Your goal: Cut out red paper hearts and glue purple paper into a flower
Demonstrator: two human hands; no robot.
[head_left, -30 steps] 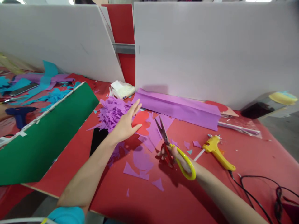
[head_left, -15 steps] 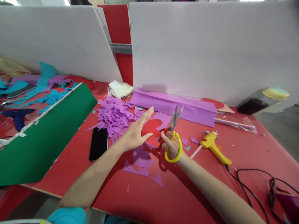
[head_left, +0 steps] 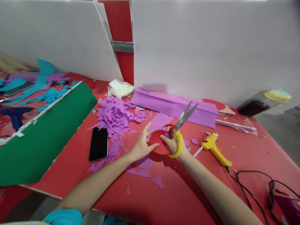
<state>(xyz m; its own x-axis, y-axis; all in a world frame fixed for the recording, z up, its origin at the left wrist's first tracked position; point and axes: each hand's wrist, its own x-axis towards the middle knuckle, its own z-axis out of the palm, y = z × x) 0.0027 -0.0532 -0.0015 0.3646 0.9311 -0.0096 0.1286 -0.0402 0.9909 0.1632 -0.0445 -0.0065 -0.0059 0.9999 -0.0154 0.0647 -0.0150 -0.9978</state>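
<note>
A rounded piece of red paper [head_left: 157,149] is held just above the table between my two hands. My left hand [head_left: 141,146] has its thumb over the paper's left side, with some fingers behind the edge and the index finger stretched out. My right hand [head_left: 173,144] grips scissors [head_left: 185,118] with yellow and red handles. Their blades are parted and point up and away from me. The right thumb also presses on the red paper's right side. Purple paper scraps [head_left: 144,162] lie beneath and around the hands.
Left of the hands are a heap of purple cuttings [head_left: 113,114], a black phone [head_left: 98,144] and a green panel [head_left: 53,134]. A folded purple sheet [head_left: 175,104] lies behind. To the right sits a yellow glue gun [head_left: 215,148] with its black cable [head_left: 255,171]. White boards [head_left: 211,47] stand at the back.
The heart-like red paper now looks rounded. My left hand has moved slightly down and closed in on it; the scissors have swung to the right.
</note>
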